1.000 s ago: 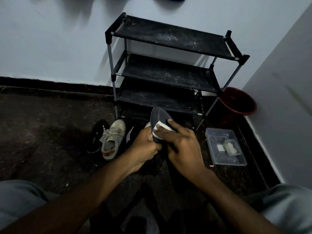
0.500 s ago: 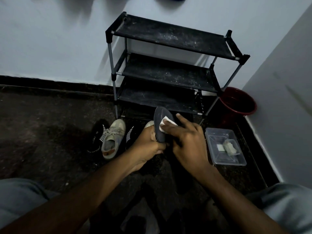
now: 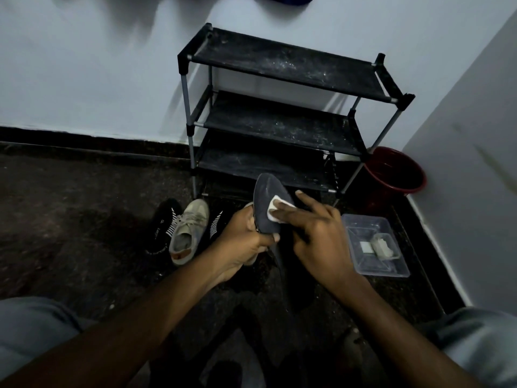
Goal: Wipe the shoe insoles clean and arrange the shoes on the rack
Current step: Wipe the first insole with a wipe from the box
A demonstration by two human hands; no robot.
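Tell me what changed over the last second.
The right hand slid the white wipe a little way up the dark insole, toward its toe end. The left hand kept its grip on the insole's lower part. The beige sneaker, shoe rack, clear tray and red bucket stayed put.

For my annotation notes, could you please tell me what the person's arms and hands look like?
The left arm and right arm are bare, no sleeves in view. The left hand and right hand wear no gloves, watch or rings.
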